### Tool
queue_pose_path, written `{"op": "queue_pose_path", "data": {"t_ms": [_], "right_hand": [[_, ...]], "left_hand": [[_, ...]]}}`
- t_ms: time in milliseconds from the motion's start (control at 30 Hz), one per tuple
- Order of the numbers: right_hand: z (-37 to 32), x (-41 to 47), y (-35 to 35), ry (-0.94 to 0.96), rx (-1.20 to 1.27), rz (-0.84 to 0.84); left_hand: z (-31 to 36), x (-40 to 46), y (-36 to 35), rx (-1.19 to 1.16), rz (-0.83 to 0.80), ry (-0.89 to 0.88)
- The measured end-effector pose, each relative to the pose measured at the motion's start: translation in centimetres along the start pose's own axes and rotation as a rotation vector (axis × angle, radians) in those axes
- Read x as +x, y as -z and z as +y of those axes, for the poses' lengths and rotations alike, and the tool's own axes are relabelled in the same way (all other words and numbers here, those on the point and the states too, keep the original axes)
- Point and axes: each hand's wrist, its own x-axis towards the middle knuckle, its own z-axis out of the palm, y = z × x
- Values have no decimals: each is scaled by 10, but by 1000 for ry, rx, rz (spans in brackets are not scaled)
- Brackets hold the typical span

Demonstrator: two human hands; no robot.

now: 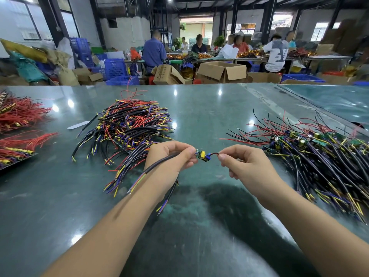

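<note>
A small green circuit board [202, 155] with a yellow part hangs between my two hands above the green table [199, 116]. My left hand [169, 156] pinches the board's left end and holds its black sheathed cable [159, 163], which runs down across my wrist to bare coloured wire ends. My right hand [242, 162] pinches the red and black leads [214, 153] coming out of the board's right end. A second black cable [169, 193] hangs below my left wrist.
A heap of black, red, yellow and purple cables [131, 126] lies behind my left hand. Another pile of boards with wires [311, 152] lies at the right. Red wire bundles [18, 116] lie at the far left. People work at tables in the background.
</note>
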Motion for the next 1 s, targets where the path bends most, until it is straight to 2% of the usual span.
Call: {"op": "queue_pose_path", "data": {"t_ms": [167,300,533,733,1000], "right_hand": [[-3,-2,1,-31,76,-60],[-7,-5,1,-7,19,-112],[-7,-7,1,-72,15,-143],[-10,-6,1,-118,113,-122],[2,-2,-1,-23,-281,82]], "left_hand": [[-1,0,2,-33,-9,8],[-2,0,3,-121,-16,68],[-3,0,1,-31,-27,-102],[-1,0,0,17,-18,-189],[-8,-2,-2,134,-55,-236]]}}
